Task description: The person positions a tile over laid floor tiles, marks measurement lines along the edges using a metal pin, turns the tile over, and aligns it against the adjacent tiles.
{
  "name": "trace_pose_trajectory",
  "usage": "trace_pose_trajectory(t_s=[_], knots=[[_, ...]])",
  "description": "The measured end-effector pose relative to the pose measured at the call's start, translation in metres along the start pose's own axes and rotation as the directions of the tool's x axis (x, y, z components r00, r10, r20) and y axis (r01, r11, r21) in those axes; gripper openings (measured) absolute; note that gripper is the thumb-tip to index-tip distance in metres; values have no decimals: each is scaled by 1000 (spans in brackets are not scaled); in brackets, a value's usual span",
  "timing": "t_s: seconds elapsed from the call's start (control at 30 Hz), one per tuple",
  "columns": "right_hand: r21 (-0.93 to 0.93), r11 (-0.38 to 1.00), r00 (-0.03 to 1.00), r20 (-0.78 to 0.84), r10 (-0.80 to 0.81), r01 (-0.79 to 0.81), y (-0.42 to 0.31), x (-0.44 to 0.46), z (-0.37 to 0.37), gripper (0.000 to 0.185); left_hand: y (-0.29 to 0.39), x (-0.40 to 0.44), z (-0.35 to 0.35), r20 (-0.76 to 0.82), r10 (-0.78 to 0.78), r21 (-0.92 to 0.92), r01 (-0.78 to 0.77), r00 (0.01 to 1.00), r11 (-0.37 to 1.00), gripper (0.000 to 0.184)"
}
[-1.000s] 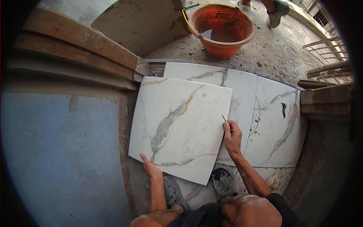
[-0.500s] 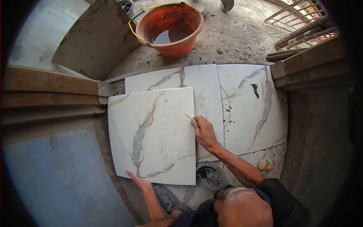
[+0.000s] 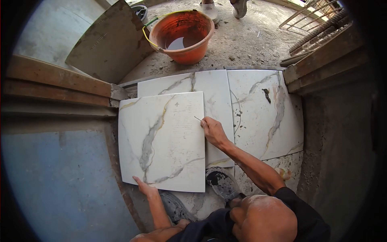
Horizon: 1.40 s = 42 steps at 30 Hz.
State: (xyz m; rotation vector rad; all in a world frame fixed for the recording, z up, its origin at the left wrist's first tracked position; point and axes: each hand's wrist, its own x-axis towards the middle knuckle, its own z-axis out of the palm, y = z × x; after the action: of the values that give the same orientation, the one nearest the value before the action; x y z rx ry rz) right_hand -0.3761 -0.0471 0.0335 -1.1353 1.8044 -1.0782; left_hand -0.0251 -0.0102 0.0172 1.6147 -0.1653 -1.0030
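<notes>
A white marble-look tile (image 3: 161, 141) with grey and gold veins lies over another veined tile (image 3: 217, 117), offset toward me. My left hand (image 3: 147, 188) grips its lower edge, thumb on top; the fingers underneath are hidden. At the tile's right edge, my right hand (image 3: 213, 131) is closed in a pinch on a thin, pointed nail-like rod (image 3: 197, 118). The rod's tip points up and left over the tile's surface; I cannot tell whether it touches. Faint printed or scratched marks run down that side of the tile.
An orange bucket (image 3: 183, 40) holding some liquid stands beyond the tiles, beside a leaning brown board (image 3: 109, 44). Another veined tile (image 3: 262, 117) with dark crumbs lies to the right. Wooden frames (image 3: 60, 82) flank both sides. Another person's feet (image 3: 240, 8) show at the top.
The view has shifted slightly. My right hand and the rod have moved a little up along the tile's right edge. My left hand keeps its place on the lower edge.
</notes>
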Motion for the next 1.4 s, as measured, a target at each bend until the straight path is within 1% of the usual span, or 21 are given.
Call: trace_pose_trajectory(t_s=[0.07, 0.2, 0.3, 0.33, 0.37, 0.4, 0.43, 0.47, 0.53, 0.6, 0.7, 0.83, 0.9, 0.97, 1.0, 1.07, 1.1, 1.17, 1.23, 1.3, 1.4], knots=[[25, 999, 999, 40, 31, -32, -3, 1, -1, 21, -4, 6, -3, -2, 5, -1, -5, 1000, 1000, 71], [8, 1000, 999, 34, 6, -6, -1, 2, -1, 23, -1, 5, -1, 0, -2, 15, 2, 1000, 1000, 71], [-52, 998, 998, 60, -14, 17, -1, 7, 0, 25, -3, 4, 0, -59, 31, 65, -28, 998, 998, 71], [-114, 993, 997, 67, -35, 43, -2, 7, 0, 25, -2, 2, 1, -71, 34, 59, -30, 997, 998, 71], [-172, 982, 995, 76, -62, 74, -3, 8, -1, 26, -4, 0, 4, -40, 5, 17, -5, 999, 1000, 71], [-159, 983, 992, 99, -80, 95, -4, 10, -2, 26, -1, -3, 5, -16, -13, -30, 12, 1000, 999, 71], [-207, 976, 991, 125, -46, 71, -6, 12, -3, 25, -3, 1, 3, -47, 15, -47, -17, 999, 999, 71], [-256, 965, 988, 152, -9, 49, -8, 13, -2, 25, -10, 8, 0, -88, 50, -5, -50, 995, 999, 70], [-271, 957, 977, 208, -42, 99, -10, 15, -4, 24, -14, 10, -4, -153, 89, 29, -86, 984, 996, 69], [-303, 945, 971, 231, -53, 124, -13, 16, -4, 24, -13, 8, 1, -75, 42, -62, -47, 996, 997, 68], [-352, 921, 969, 229, -89, 168, -15, 14, -6, 22, -9, 3, 4, -105, 1, -50, -6, 994, 999, 68], [-389, 900, 964, 247, -102, 195, -15, 14, -5, 21, -14, 9, 0, -87, 9, -54, -13, 996, 998, 68], [-399, 899, 967, 239, -88, 181, -13, 14, -4, 20, -13, 7, 0, -143, 21, 17, -19, 989, 1000, 70], [-390, 892, 961, 237, -144, 230, -10, 14, -4, 18, -9, 4, 2, -124, 10, 33, -6, 992, 999, 71], [-409, 890, 970, 212, -121, 201, -8, 13, -5, 18, -9, 2, 3, -122, 10, 35, -6, 993, 999, 72], [-412, 879, 960, 235, -152, 239, -5, 13, -1, 18, -9, 0, 5, -80, 7, 47, -4, 997, 999, 72], [-422, 880, 967, 217, -135, 218, -2, 12, 0, 18, -7, -2, 4, -64, 26, 42, -24, 998, 999, 73], [-442, 859, 959, 224, -172, 258, 1, 13, 2, 12, -6, -4, 6, -61, 13, 70, -9, 998, 997, 74], [-451, 858, 961, 228, -156, 246, -1, 13, 1, 12, -5, -5, 7, -45, 9, 44, -7, 999, 999, 74], [-433, 866, 963, 206, -173, 248, -2, 12, 1, 18, -8, 0, 3, -64, 18, 65, -14, 998, 998, 75], [-447, 862, 967, 190, -169, 238, -4, 11, 2, 18, -11, 5, -1, -89, 29, 74, -22, 996, 997, 75]])
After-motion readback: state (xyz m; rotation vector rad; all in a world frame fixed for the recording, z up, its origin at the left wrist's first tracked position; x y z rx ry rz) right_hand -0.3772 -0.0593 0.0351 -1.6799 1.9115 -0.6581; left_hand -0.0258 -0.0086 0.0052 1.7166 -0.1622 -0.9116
